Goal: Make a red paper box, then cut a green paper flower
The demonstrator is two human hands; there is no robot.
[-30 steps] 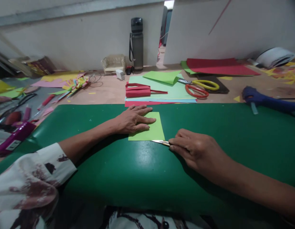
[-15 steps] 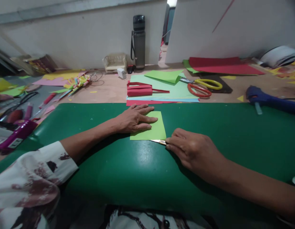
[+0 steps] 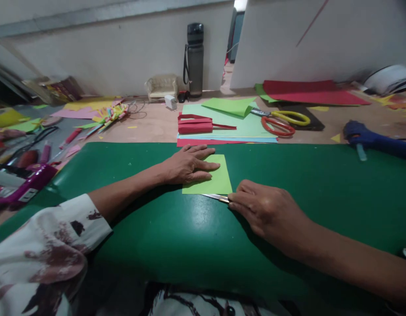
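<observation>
The lime-green paper square (image 3: 221,182) is pressed to the green mat (image 3: 203,250) by the open, splayed left hand (image 3: 191,166); along its near edge, a slim blade (image 3: 211,196), possibly a craft knife's, pinched by the right hand (image 3: 265,208), is now shifted leftward, spanning more edge.

Label check: nothing is reading clearly.
White label (image 3: 28,195) on the purple tool (image 3: 42,178) at left is showing dark marks, but they're coming out too small and blurred to read. Brown-and-yellow object (image 3: 60,90) at back left is showing patterning too soft to resolve as lettering.
</observation>
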